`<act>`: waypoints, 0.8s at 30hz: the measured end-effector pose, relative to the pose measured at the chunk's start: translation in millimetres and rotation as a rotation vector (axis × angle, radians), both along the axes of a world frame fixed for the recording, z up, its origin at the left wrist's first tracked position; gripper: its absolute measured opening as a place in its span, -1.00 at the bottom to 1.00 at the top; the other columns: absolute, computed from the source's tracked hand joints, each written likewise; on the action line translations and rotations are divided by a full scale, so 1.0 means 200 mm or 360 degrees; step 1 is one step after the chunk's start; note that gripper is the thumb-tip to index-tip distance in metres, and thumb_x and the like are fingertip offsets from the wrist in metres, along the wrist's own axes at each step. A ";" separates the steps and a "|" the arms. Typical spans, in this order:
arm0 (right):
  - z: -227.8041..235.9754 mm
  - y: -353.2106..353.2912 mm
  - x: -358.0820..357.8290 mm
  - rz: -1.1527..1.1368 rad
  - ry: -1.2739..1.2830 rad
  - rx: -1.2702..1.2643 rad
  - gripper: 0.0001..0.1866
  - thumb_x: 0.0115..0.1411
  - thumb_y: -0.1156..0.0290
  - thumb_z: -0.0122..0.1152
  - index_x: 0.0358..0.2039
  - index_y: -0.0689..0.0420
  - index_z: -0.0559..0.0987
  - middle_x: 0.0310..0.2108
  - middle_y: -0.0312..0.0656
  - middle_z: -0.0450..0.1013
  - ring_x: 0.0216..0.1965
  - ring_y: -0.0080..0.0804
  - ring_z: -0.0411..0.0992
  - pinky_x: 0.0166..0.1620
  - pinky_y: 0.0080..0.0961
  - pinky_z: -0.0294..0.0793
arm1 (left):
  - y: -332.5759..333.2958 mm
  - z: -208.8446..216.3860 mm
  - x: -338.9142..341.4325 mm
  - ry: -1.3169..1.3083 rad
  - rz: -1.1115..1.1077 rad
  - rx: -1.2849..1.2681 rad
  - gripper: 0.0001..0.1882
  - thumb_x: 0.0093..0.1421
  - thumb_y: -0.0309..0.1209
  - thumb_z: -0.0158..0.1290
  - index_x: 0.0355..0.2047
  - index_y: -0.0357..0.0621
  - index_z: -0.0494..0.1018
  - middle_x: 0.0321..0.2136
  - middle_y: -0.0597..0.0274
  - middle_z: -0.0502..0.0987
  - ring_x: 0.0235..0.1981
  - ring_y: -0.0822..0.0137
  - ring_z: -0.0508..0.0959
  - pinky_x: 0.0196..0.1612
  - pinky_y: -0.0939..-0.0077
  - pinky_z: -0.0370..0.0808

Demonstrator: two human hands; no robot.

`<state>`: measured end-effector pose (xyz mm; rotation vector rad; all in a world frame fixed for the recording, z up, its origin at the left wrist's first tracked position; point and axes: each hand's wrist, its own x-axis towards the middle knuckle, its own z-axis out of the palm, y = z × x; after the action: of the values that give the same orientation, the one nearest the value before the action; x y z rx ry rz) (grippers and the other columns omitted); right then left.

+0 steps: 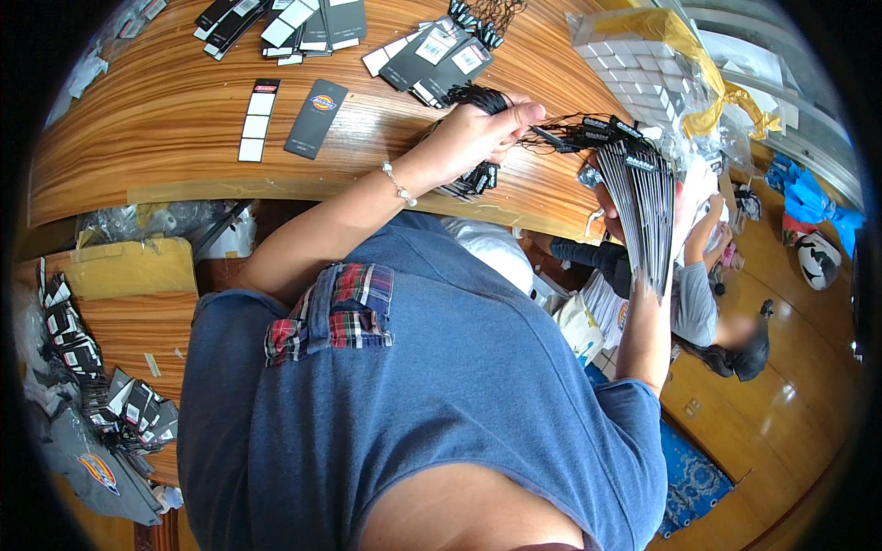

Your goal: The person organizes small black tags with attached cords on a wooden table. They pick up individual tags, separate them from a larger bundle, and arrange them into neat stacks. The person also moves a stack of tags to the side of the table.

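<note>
My left hand (480, 136) is closed over the table, its thumb pointing right. Its fingers grip a bunch of black hang-tag strings (476, 95), with small black plastic seals dangling below. On the right, beyond the table's front edge, my right hand (607, 202) is wrapped round a thick fanned stack of dark hang tags (640, 216). Black strings with seals (597, 135) run from the top of this stack toward my left hand. The stack hides most of my right palm and fingers.
Loose tag piles (312, 26) and stringed tags (436, 57) lie on the wooden table (165, 110), near a white strip tag (259, 121) and a dark tag (316, 119). Bagged white boxes (634, 69) stand far right. Another person (695, 298) is at right; more tags (138, 409) lie left.
</note>
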<state>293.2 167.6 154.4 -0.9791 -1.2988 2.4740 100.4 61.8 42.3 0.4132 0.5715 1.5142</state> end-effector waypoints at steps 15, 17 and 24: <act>-0.10 -0.09 0.00 0.0043 0.0368 -0.0630 0.01 -0.24 -0.08 0.28 0.08 0.31 0.07 -0.13 0.28 0.20 -0.41 -0.09 0.38 -0.57 -0.37 0.50 | -0.01 0.02 -0.04 0.0012 0.0049 -0.0039 -0.70 0.12 -0.19 -0.01 -0.54 -0.15 0.29 -0.79 0.54 0.06 -0.80 0.68 0.01 -0.73 0.75 -0.06; -0.09 -0.10 -0.01 0.0031 0.0316 -0.0632 0.02 -0.23 -0.07 0.28 0.09 0.32 0.05 -0.06 0.31 0.15 -0.40 -0.08 0.38 -0.56 -0.39 0.51 | 0.00 0.02 -0.04 -0.0014 0.0095 -0.0058 -0.70 0.13 -0.19 -0.01 -0.54 -0.15 0.29 -0.80 0.54 0.06 -0.80 0.68 0.01 -0.73 0.75 -0.05; -0.09 -0.11 0.04 -0.0076 0.0128 -0.0489 -0.05 -0.11 -0.09 0.16 0.06 0.41 0.05 -0.07 0.28 0.15 -0.42 -0.10 0.32 -0.54 -0.39 0.54 | -0.01 0.02 -0.03 0.0003 0.0109 -0.0085 -0.72 0.14 -0.20 -0.03 -0.53 -0.15 0.29 -0.78 0.52 0.08 -0.81 0.68 0.01 -0.74 0.74 -0.04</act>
<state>301.8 145.1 135.9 -0.9472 -0.8767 2.6966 94.0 59.6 46.1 0.3571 0.6318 1.5609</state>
